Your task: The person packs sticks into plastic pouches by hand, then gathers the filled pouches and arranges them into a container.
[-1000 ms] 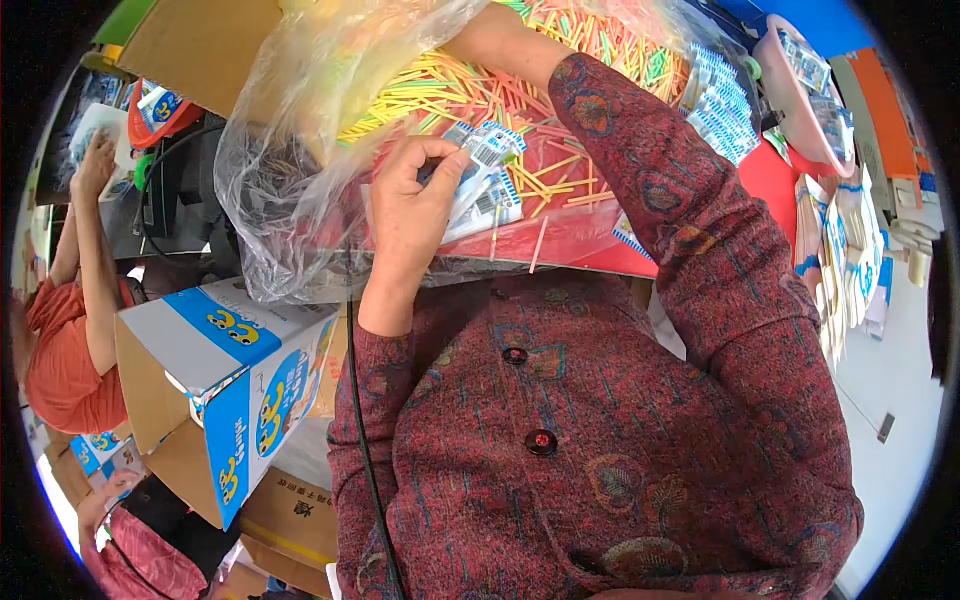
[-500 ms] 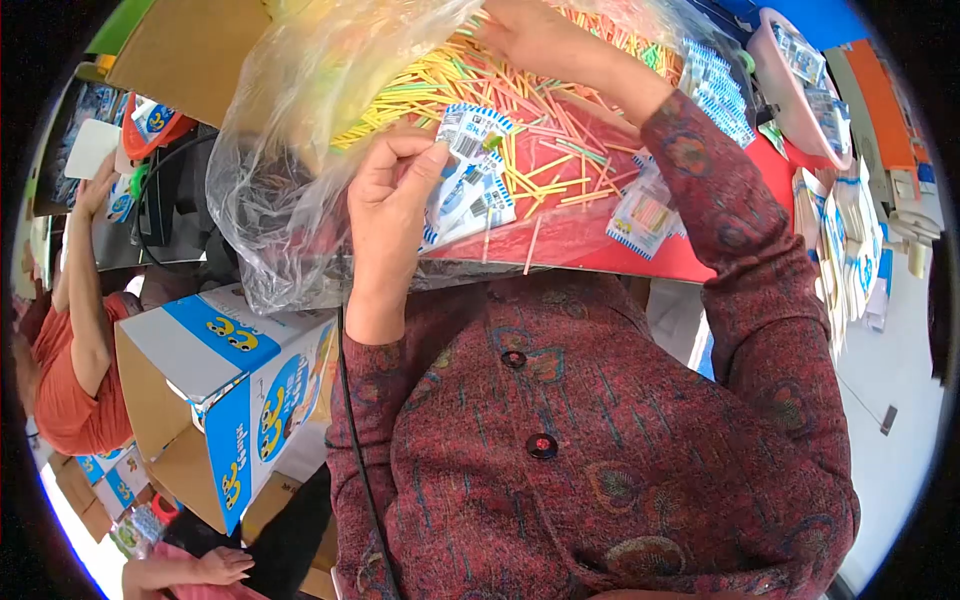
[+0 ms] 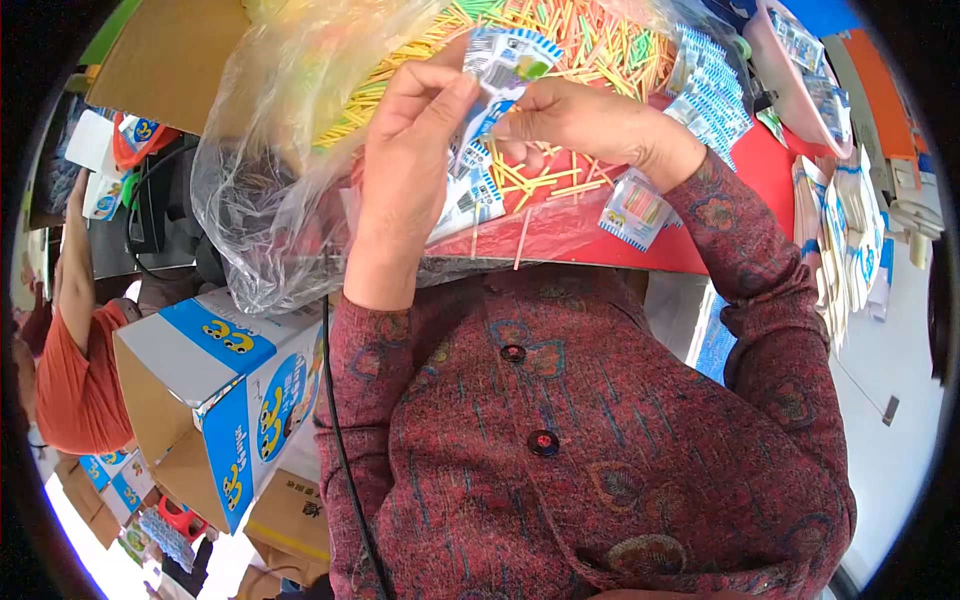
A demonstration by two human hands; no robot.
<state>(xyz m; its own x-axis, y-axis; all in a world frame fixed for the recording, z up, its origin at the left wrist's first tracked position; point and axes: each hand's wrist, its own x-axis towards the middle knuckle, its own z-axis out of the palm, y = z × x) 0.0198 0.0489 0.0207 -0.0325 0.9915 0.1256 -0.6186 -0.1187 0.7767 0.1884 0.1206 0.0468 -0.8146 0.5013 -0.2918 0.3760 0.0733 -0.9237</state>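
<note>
My left hand (image 3: 415,150) pinches a small blue-and-white packet (image 3: 508,62) above the red tabletop. Close on its right, my right hand (image 3: 590,125) has its fingers bent at the packet's lower edge; what lies between them is hidden. More packets (image 3: 470,200) lie beneath my left hand. Behind both hands, a heap of yellow, pink and green sticks (image 3: 600,45) rests in a clear plastic bag (image 3: 265,190). A filled packet (image 3: 640,210) lies below my right wrist, and a stack of packets (image 3: 710,100) stands farther right.
A pink basin (image 3: 790,80) with packets is at the upper right, beside hanging flat bags (image 3: 840,240). An open cardboard box (image 3: 215,370) stands at the lower left. A co-worker in an orange shirt (image 3: 80,385) is at the far left. A black cable (image 3: 345,460) runs along my left sleeve.
My right hand has come back from the stick heap to the packet at my left hand. My left hand has lifted the packet upward. The filled packet at the right is more exposed than a second ago.
</note>
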